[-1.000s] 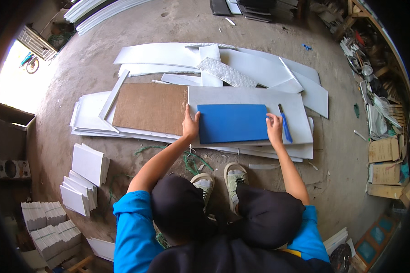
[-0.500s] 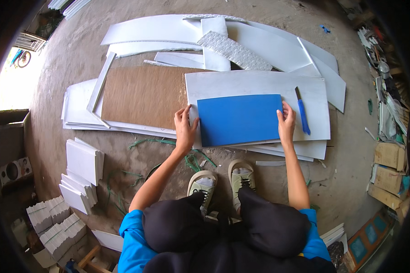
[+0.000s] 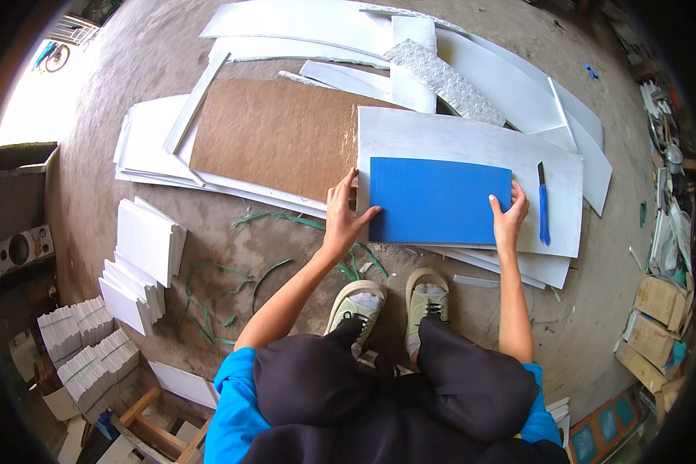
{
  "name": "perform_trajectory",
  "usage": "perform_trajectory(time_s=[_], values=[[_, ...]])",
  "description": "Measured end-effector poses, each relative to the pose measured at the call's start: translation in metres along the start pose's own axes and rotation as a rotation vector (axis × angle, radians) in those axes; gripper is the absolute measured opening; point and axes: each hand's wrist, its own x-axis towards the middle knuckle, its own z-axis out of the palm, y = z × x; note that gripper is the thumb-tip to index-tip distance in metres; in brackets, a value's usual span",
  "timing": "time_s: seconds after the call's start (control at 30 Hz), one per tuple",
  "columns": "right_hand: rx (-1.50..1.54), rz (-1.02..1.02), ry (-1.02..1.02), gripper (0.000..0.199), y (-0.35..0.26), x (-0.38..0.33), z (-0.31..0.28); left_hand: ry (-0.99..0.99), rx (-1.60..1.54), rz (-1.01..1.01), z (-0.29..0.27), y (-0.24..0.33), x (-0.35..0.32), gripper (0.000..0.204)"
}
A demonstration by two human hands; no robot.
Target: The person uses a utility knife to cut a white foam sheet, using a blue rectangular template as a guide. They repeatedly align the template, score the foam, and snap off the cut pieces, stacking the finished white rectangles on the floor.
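Note:
A blue rectangular sheet (image 3: 439, 203) lies flat on a larger white board (image 3: 561, 213), close to that board's left edge. My left hand (image 3: 344, 218) is open, with its fingers stretched along the left edge of the white board and its thumb tip on the blue sheet's left edge. Around the blue sheet's right edge, my right hand (image 3: 509, 216) is closed, thumb on top and fingers curled beside the edge. A blue-handled utility knife (image 3: 544, 207) rests on the white board, to the right of that hand.
Beside the white board lies a brown board (image 3: 278, 135). White foam sheets (image 3: 301, 22) spread over the floor beyond. Green strapping (image 3: 274, 219) is strewn near my shoes (image 3: 357, 305). Stacked white panels (image 3: 151, 240) stand at left; cardboard boxes (image 3: 651, 332) are at right.
The whole view has shifted, so the boards appear farther right. My left thumb now overlaps the blue sheet's edge, and the right thumb reaches further onto its surface.

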Motion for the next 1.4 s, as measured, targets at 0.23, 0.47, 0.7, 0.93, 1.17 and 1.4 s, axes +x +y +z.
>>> perform_trajectory(time_s=[0.23, 0.47, 0.7, 0.93, 1.17, 1.4], values=[[0.034, 0.002, -0.037, 0.061, -0.009, -0.004, 0.0, -0.006, -0.018, -0.009, -0.005, -0.007, -0.001, 0.074], [-0.04, 0.02, -0.05, 0.065, -0.01, 0.008, 0.008, -0.004, -0.059, -0.035, -0.003, -0.013, 0.016, 0.064], [-0.074, 0.065, -0.053, 0.07, -0.009, 0.021, 0.016, -0.187, -0.312, -0.099, -0.018, -0.015, 0.049, 0.054], [-0.02, 0.104, -0.077, 0.073, -0.013, 0.017, 0.014, -0.236, -0.336, -0.122, -0.023, -0.014, 0.049, 0.052], [0.035, 0.189, -0.144, 0.077, -0.022, 0.019, 0.008, -0.201, -0.276, -0.077, -0.023, -0.015, 0.044, 0.051], [0.119, 0.259, -0.188, 0.079, -0.025, 0.022, 0.004, -0.158, -0.219, -0.036, -0.019, -0.023, 0.042, 0.053]])
